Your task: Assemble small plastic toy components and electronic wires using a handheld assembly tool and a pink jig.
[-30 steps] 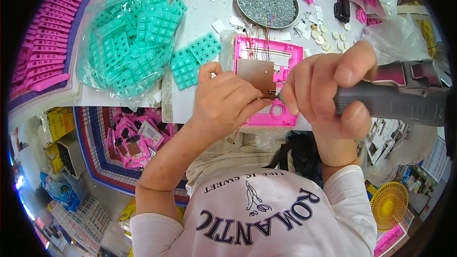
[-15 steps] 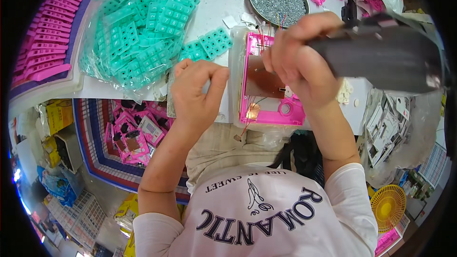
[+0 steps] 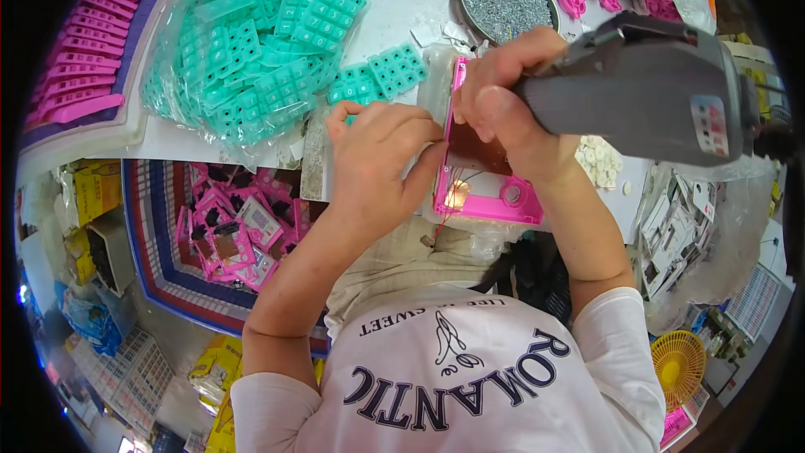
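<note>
My right hand [image 3: 513, 105] is wrapped round the grip of a dark grey electric screwdriver [image 3: 641, 88], whose body reaches out to the right. The hand hides its tip. Beneath lies a pink plastic housing [image 3: 486, 208] with a brown circuit board [image 3: 478, 151], thin wires and a round opening near its lower right corner. At the housing's left edge is my left hand [image 3: 381, 159], fingers curled and thumb and fingertips drawn together. Whatever they may pinch is too small to make out.
Teal keypads fill a clear bag [image 3: 243, 59]; two loose keypads [image 3: 377, 75] lie beside it. A round tin of screws [image 3: 508, 4] stands behind the housing. Pink assemblies lie in a striped bin [image 3: 180, 264] at lower left. White round parts [image 3: 599, 159] lie right.
My left hand has moved right, up to the housing's edge. My right hand has shifted slightly left with the screwdriver, and its blur has lessened. The whole view has shifted a little.
</note>
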The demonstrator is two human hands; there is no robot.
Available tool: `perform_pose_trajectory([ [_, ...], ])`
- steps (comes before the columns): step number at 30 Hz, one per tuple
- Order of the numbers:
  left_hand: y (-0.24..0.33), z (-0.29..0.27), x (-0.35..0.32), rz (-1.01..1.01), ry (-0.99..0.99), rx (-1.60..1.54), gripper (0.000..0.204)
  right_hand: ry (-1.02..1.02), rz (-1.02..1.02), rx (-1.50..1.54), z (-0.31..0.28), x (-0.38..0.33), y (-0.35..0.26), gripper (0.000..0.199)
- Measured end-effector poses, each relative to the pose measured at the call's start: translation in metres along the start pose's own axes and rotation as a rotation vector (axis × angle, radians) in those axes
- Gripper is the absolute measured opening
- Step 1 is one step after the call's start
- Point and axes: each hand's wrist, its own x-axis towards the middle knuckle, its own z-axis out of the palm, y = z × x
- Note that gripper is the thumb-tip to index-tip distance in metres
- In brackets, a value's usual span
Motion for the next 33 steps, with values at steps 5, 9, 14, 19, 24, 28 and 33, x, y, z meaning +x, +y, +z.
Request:
perform_pose_trajectory([
  [5,0.008,0.008,-0.001,0.022,0.004,0.041,0.011,-0.125,-0.085,0.127,-0.011,0.007,-0.030,0.028],
  [9,0.015,0.013,0.004,0.037,-0.001,-0.018,0.011,-0.154,-0.127,0.214,-0.007,-0.004,-0.047,0.033],
  [14,0.019,0.011,-0.002,0.115,-0.050,0.053,0.017,-0.089,-0.109,0.197,-0.003,-0.019,-0.048,0.036],
  [19,0.025,0.006,-0.005,0.091,-0.090,0.098,0.024,0.000,-0.091,0.190,-0.006,-0.039,-0.030,0.031],
  [24,0.033,-0.010,-0.023,-0.028,-0.182,0.116,0.032,-0.012,-0.055,0.095,-0.009,-0.044,-0.021,0.027],
  [28,0.043,-0.015,-0.044,-0.180,-0.308,0.127,0.030,-0.068,0.005,-0.027,-0.008,-0.047,-0.017,0.027],
  [33,0.048,-0.010,-0.071,-0.235,-0.330,0.006,0.020,-0.105,0.008,-0.111,-0.004,-0.048,-0.017,0.029],
])
